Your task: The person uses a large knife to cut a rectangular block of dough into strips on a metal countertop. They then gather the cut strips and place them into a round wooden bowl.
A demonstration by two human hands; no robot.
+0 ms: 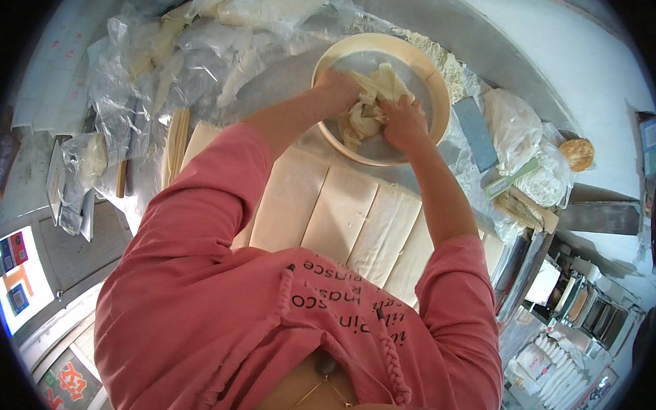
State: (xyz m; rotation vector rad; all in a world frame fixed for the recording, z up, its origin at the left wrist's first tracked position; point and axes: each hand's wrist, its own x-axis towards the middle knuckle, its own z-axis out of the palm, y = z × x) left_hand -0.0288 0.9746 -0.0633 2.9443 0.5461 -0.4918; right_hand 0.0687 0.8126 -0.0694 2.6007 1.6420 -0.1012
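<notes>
A round sieve [443, 100] with a pale wooden rim and a grey mesh bottom sits on the far side of the worktop. In it lies a bunched-up, pale-yellow sheet [371, 109], soft and creased; whether it is cloth or thin dough I cannot tell. My left hand [338, 90] reaches over the rim and is closed on the sheet's left side, its fingertips partly hidden. From the right, my right hand [404, 122] grips the same sheet, fingers bent into its folds.
Long cream-coloured slabs [342, 209] lie side by side between me and the sieve. Clear plastic bags [196, 63] crowd the left. Right of the sieve are a dark grey block [476, 134], a brush [519, 208], more bags [515, 125] and a round brown flatbread-like thing [577, 154].
</notes>
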